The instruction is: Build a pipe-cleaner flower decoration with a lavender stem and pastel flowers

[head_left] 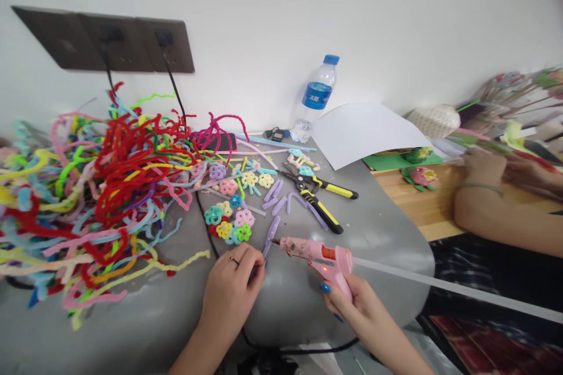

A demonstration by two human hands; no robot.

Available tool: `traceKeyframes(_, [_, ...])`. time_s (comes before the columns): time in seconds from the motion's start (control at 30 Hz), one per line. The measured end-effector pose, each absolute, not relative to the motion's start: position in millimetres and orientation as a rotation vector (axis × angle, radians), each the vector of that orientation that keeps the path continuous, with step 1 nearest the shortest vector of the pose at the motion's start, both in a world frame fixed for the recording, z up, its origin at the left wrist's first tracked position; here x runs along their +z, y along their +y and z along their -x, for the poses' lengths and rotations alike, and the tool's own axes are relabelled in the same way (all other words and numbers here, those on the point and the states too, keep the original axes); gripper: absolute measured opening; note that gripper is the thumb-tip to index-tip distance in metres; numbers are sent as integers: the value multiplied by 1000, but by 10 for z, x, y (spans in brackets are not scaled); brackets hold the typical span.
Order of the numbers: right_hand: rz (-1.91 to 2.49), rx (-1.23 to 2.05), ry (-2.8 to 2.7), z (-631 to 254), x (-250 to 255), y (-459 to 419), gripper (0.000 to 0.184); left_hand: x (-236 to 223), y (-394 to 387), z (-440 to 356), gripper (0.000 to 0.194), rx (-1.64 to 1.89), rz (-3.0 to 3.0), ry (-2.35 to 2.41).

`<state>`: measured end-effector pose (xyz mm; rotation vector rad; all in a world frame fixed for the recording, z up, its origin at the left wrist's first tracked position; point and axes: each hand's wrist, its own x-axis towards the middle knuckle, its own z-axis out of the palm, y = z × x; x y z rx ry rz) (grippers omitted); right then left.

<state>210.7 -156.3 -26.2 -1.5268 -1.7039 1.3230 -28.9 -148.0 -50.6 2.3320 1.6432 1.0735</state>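
Note:
My right hand [356,304] is wrapped round the handle of a pink hot glue gun [323,258], whose orange light is lit and which has a long clear glue stick coming out of its back. The gun's nozzle points left and meets or nearly meets a purple pipe cleaner loop [271,234]. My left hand [235,278], with a ring on one finger, is closed on the lower end of that loop. Just beyond it lies a cluster of small pipe cleaner flowers [229,220] in several colours. More purple pipe cleaner pieces [279,205] lie past the nozzle.
Pliers with black and yellow handles [323,208] lie beyond the glue gun. A big tangle of pipe cleaners [127,176] spreads over the left side. At the wall lean a water bottle [317,96] and white paper [369,132]. Another person's arm [484,205] rests at the right.

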Motion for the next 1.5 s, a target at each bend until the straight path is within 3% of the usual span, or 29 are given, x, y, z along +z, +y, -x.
traceKeyframes(0.47, [1532,1284,-1682,-2186,-286,-1570,63,-529,-1485,302,21,1070,-2327,1641])
traceKeyframes(0.77, [1373,1290,-1227,-2472,-290,-1408,57,-534,-1484,292,21,1082,-2338,1644])
traceKeyframes(0.97, [1526,1131,-1063,-2925,-245,-877,60,-540,-1473,296,20,1108,-2342,1635])
traceKeyframes(1.17, [1743,1333,-1052,-3206,-127,-424,62,-552,-1463,310,20,1131,-2359,1617])
traceKeyframes(1.5, [1961,1255,-1332,-3312,-72,-256,61,-553,-1459,302,20,1139,-2374,1631])
